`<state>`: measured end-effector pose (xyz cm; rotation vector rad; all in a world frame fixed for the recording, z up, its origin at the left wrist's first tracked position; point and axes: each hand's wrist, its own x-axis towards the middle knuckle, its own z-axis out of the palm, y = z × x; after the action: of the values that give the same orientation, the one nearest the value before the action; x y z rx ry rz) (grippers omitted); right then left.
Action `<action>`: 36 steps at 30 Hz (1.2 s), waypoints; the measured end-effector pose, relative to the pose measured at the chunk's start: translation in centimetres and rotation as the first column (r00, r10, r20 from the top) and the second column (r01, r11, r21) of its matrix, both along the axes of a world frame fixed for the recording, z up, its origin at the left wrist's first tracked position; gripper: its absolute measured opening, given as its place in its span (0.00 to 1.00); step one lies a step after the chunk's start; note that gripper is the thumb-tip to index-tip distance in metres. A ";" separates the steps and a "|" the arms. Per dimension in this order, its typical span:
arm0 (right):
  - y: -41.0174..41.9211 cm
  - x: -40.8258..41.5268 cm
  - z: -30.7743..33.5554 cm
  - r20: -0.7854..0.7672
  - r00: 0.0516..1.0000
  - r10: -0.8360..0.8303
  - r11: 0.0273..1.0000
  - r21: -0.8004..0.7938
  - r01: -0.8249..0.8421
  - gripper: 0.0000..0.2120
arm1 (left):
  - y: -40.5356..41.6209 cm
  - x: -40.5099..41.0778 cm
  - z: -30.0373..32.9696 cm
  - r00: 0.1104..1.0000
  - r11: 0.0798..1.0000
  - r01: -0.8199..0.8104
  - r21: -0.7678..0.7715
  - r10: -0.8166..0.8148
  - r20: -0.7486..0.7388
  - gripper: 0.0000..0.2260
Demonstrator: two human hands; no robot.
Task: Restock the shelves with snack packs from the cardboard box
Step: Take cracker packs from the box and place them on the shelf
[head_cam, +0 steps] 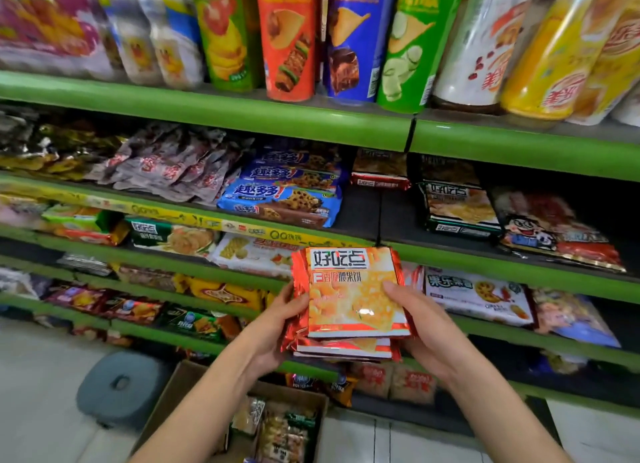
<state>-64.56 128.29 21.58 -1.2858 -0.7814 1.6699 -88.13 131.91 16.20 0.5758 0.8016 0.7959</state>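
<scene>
Two bare forearms reach up from the bottom edge, and between them sits the cardboard box (pixel 180 396) on the floor, open, with a few snack packs visible inside. Above the box, the left hand (pixel 273 327) and the right hand (pixel 427 334) grip a stack of orange-red snack packs (pixel 349 296) from either side, fingers curled under and each thumb on the top pack. The top pack is glossy foil, square, with a white label panel of dark characters and a picture of golden biscuits; crimped red edges fan out on its left. Below it at least two more packs show, perhaps three, as the lower edges blur together. The stack is held up in front of the green shelves (pixel 207 112), well above the box. Left of the box stands one grey stool (pixel 119 386).
</scene>
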 end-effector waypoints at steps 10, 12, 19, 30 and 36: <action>-0.1 -0.3 -2.3 0.030 0.996 0.082 0.996 -0.036 -0.081 0.42 | -0.3 -0.7 -2.6 0.998 0.999 -0.017 -0.043 0.014 -0.068 0.53; -0.1 -0.4 -2.5 0.036 0.995 0.088 0.995 -0.040 -0.086 0.42 | -0.5 -1.0 -2.8 0.998 0.999 -0.034 -0.041 0.032 -0.056 0.44; 0.6 -0.8 -3.6 -0.048 0.998 -0.039 0.999 -0.020 0.038 0.39 | -0.5 -3.4 -3.9 0.951 0.975 -0.222 0.014 0.220 -0.219 0.42; 0.9 -1.2 -4.8 -0.093 0.996 -0.007 1.000 0.002 0.007 0.30 | -0.6 -6.0 -4.7 0.883 0.934 -0.336 0.117 0.356 -0.306 0.39; 0.2 -1.6 -5.2 -0.103 0.994 0.032 0.999 0.006 -0.032 0.28 | -1.3 -6.0 -4.6 0.897 0.944 -0.311 0.112 0.331 -0.293 0.47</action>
<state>-66.14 128.52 16.40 -1.1798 -0.7470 1.7448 -94.18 130.65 11.64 0.6422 1.1852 1.0526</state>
